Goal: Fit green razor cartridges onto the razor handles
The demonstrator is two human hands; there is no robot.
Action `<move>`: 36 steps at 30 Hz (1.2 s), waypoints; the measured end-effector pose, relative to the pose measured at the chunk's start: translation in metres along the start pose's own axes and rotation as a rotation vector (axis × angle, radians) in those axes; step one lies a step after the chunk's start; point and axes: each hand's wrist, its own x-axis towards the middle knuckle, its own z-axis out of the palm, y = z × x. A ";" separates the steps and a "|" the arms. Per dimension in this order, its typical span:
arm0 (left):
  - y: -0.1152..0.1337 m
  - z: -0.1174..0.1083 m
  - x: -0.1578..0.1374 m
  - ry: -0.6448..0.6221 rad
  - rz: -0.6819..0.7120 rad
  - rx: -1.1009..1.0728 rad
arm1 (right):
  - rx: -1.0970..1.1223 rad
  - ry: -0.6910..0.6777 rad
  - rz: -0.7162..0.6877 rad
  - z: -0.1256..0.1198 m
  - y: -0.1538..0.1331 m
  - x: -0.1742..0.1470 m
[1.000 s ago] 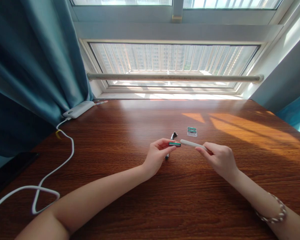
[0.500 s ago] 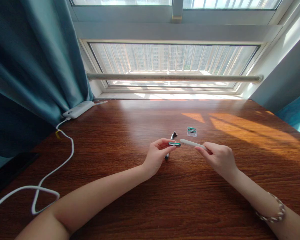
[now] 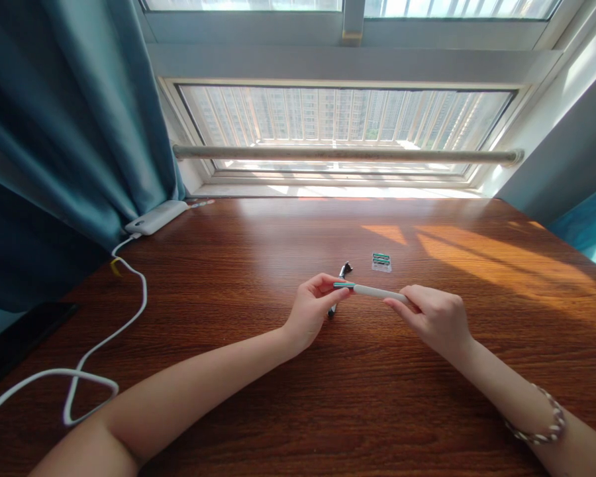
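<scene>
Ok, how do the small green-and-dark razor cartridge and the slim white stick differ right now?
Colour: the small green-and-dark razor cartridge is striped; the slim white stick looks plain.
Length: the stick shows longer than the cartridge.
Hold: the left hand pinches the cartridge; the right hand grips the stick.
Shared: both are held with their near ends meeting in view; actual contact is unclear.

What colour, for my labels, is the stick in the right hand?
The stick is whitish; the head view shows it.
</scene>
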 end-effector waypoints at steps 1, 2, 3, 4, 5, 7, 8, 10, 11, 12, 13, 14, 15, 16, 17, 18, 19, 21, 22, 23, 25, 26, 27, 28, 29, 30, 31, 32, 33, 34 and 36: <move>0.000 0.000 0.000 -0.001 -0.003 -0.003 | -0.009 0.003 0.009 0.000 0.000 0.000; 0.000 0.000 0.000 -0.001 -0.006 -0.007 | -0.012 0.006 0.020 0.001 0.000 0.000; 0.000 0.000 0.000 0.000 -0.008 -0.011 | -0.010 0.006 0.028 0.001 0.000 0.000; 0.000 0.000 0.000 0.002 -0.009 -0.014 | -0.006 0.006 0.028 0.001 0.000 -0.001; 0.001 0.001 0.000 0.004 -0.010 -0.015 | -0.003 0.005 0.021 0.002 0.000 -0.001; 0.001 0.001 0.000 0.009 -0.013 -0.016 | -0.007 0.003 0.012 0.002 0.000 -0.001; 0.001 0.001 0.000 0.010 -0.015 -0.015 | -0.013 0.003 0.019 0.002 0.000 -0.001; 0.001 0.001 -0.001 0.002 -0.019 -0.001 | -0.009 0.011 0.051 0.002 0.000 0.000; 0.001 0.001 -0.001 -0.008 -0.021 0.011 | 0.011 0.014 0.065 0.002 0.000 0.000; 0.001 0.001 -0.001 -0.021 -0.024 0.028 | 0.043 0.018 0.069 0.002 0.001 0.000; 0.001 0.001 -0.002 -0.036 -0.026 0.047 | 0.083 0.024 0.062 0.002 0.000 0.001; 0.001 0.001 -0.002 -0.052 -0.029 0.067 | 0.127 0.027 0.041 0.002 0.000 0.001; 0.001 0.002 -0.003 -0.068 -0.032 0.086 | 0.166 0.027 0.009 0.002 0.000 0.001; 0.002 0.002 -0.003 -0.085 -0.037 0.102 | 0.196 0.022 -0.031 0.002 -0.001 0.001; 0.002 0.003 -0.004 -0.101 -0.041 0.119 | 0.213 0.015 -0.073 0.003 -0.001 0.001; 0.002 0.003 -0.004 -0.117 -0.043 0.140 | 0.220 0.006 -0.112 0.003 -0.002 0.000; 0.002 0.003 -0.005 -0.132 -0.038 0.166 | 0.218 -0.001 -0.144 0.003 -0.003 0.000; 0.002 0.003 -0.005 -0.157 -0.016 0.220 | 0.196 -0.007 -0.176 0.004 -0.003 -0.001; 0.001 0.003 -0.006 -0.167 -0.006 0.239 | 0.183 -0.006 -0.177 0.004 -0.003 -0.001; 0.001 0.003 -0.006 -0.175 0.001 0.251 | 0.173 -0.002 -0.173 0.004 -0.003 -0.002; -0.001 0.002 -0.006 -0.180 0.003 0.256 | 0.162 0.011 -0.162 0.004 -0.003 -0.002; -0.002 0.001 -0.006 -0.176 0.004 0.260 | 0.163 0.015 -0.161 0.004 -0.003 -0.002; -0.002 0.001 -0.006 -0.172 0.009 0.271 | 0.167 0.015 -0.166 0.004 -0.003 -0.002; -0.002 0.001 -0.006 -0.169 0.018 0.284 | 0.171 0.009 -0.179 0.004 -0.003 -0.002; -0.002 0.001 -0.006 -0.169 0.027 0.297 | 0.170 0.001 -0.192 0.004 -0.003 -0.002; -0.002 0.001 -0.006 -0.171 0.035 0.307 | 0.165 -0.008 -0.201 0.004 -0.003 -0.002; -0.002 0.001 -0.006 -0.173 0.041 0.313 | 0.156 -0.016 -0.202 0.004 -0.003 -0.002; -0.002 0.001 -0.006 -0.174 0.046 0.314 | 0.146 -0.020 -0.196 0.004 -0.004 -0.002; -0.002 0.001 -0.006 -0.172 0.047 0.310 | 0.138 -0.019 -0.184 0.004 -0.004 -0.002; -0.003 0.001 -0.006 -0.166 0.048 0.305 | 0.135 -0.017 -0.171 0.004 -0.004 -0.003; -0.003 0.002 -0.007 -0.148 0.052 0.301 | 0.141 -0.017 -0.159 0.004 -0.004 -0.003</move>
